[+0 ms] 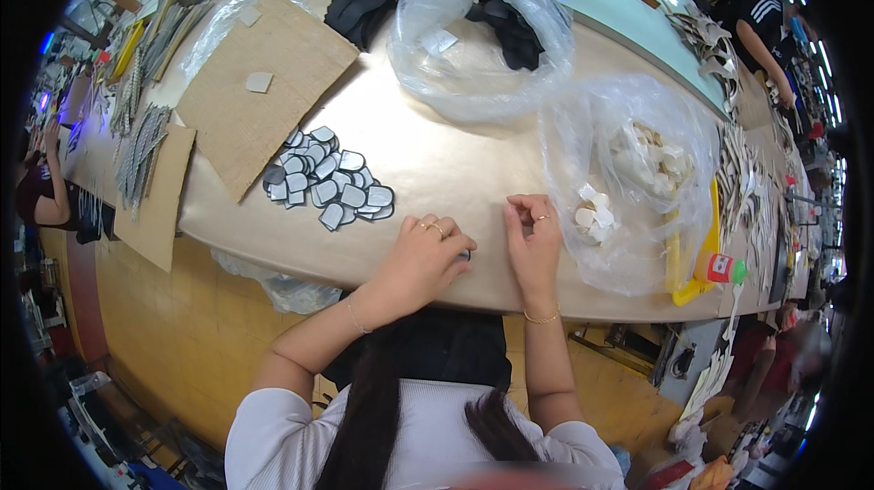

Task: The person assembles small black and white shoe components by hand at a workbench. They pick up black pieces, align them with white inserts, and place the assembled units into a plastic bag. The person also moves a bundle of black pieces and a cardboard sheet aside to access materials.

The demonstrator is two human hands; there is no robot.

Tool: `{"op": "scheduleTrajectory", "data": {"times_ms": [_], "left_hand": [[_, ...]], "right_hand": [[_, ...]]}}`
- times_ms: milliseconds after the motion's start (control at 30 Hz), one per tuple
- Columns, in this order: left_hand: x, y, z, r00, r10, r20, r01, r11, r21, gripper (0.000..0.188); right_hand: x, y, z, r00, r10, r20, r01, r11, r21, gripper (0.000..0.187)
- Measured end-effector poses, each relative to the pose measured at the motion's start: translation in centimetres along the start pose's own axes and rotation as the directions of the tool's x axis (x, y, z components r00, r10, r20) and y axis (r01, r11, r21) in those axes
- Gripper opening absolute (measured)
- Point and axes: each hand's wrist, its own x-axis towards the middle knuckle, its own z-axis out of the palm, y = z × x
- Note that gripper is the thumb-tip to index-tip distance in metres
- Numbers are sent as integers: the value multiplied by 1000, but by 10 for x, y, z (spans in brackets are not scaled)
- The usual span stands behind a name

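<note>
Near the front edge of the table, my left hand [421, 260] is closed with its fingertips on a small dark-edged piece [464, 255], mostly hidden under the fingers. To its right my right hand [535, 237] is raised at the table edge, thumb and fingers curled together; whatever lies between them is too small to make out. Left of my hands lies a heap of small grey, rounded pieces with black edges [325, 171]. On the right, small cream-white pieces [594, 215] sit at the mouth of a clear plastic bag [628, 267].
A cardboard sheet [264, 117] lies at the far left. At the back are an open clear bag [428, 90] and black pieces [364, 3]. A yellow tray [681, 294] and a bottle with a green cap [724, 269] stand at the right edge. Other people work on both sides.
</note>
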Motion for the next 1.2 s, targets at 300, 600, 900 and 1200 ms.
{"op": "scheduleTrajectory", "data": {"times_ms": [300, 600, 900, 1200], "left_hand": [[-10, -12, 12, 998, 5, 69, -4, 1000, -18, 29], [-22, -58, -72, 888, -294, -355, 309, 951, -15, 35], [67, -67, -111, 934, 77, -348, -98, 994, -43, 33], [236, -120, -54, 977, -214, 7, 199, 894, -402, 39]], "right_hand": [[51, -66, -39, 928, -263, 265, 260, 964, 45, 13], [249, -22, -27, 923, -376, 84, 370, 807, -459, 34], [323, 9, 5, 979, -126, 160, 180, 902, -393, 35], [211, -41, -44, 858, -235, 456, 299, 951, -74, 29]]}}
